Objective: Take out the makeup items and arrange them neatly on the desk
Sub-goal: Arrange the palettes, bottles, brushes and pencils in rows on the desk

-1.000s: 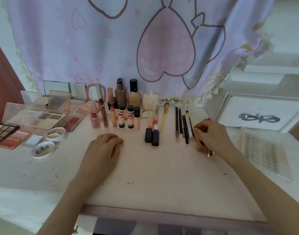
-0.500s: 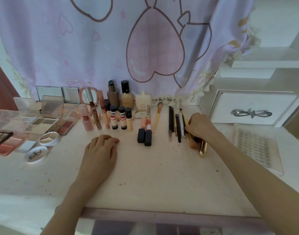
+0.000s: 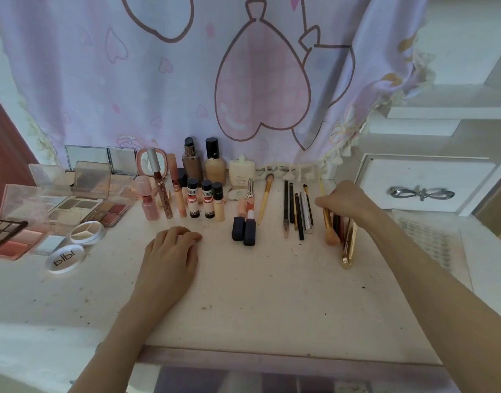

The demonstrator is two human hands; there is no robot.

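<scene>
The right hand (image 3: 344, 201) was closed over the upper ends of a small bunch of brushes (image 3: 333, 231), fingers curled round the handles, with a gold tube (image 3: 349, 245) lying against them on the side toward the drawer (image 3: 422, 185). The left hand (image 3: 170, 256) lay on the desk (image 3: 258, 293), fingers loosely bent and holding nothing, well apart from the right. Just left of the brushes ran a tidy row of pencils (image 3: 297, 211), all pointing toward the curtain (image 3: 187, 80); further left were two dark lipsticks (image 3: 243, 229), then standing bottles (image 3: 206, 168), then open palettes (image 3: 82, 202). Most items seemed already laid out, so this looked like a late step. To do it well, the brushes probably wanted spreading one by one, parallel to the pencils and with their tips level, without nudging the pencils out of line.
</scene>
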